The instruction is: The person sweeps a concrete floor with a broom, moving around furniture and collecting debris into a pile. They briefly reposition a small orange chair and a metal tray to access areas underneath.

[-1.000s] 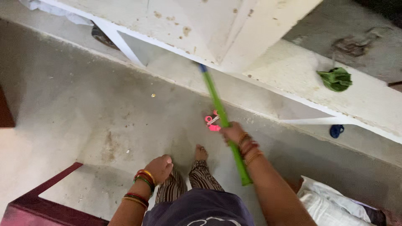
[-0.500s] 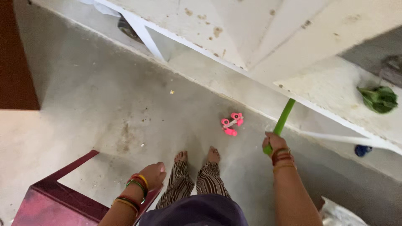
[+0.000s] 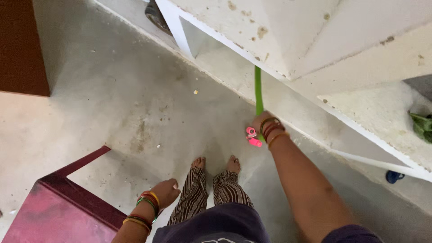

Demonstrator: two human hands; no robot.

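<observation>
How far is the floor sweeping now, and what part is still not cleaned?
Done: nothing clearly; no gathered pile shows. In hand: the right hand grips a green handle reaching under the white ledge; the left hand hangs empty. Left: specks on the grey floor and a pink item.

Grey concrete floor (image 3: 112,103): stained, scattered with small specks, one pale crumb near the middle. Maroon plastic stool (image 3: 58,202): at my lower left, dusty top, one leg angled out across the floor. Pink toy-like object (image 3: 253,136): lying on the floor just ahead of my bare feet (image 3: 216,163). White painted ledge (image 3: 324,40): chipped and spotted, running across the upper right. Green leaves (image 3: 422,126): on the far right. Blue object (image 3: 394,176): beneath the ledge, partly hidden. Brown panel (image 3: 22,45): upper left.
</observation>
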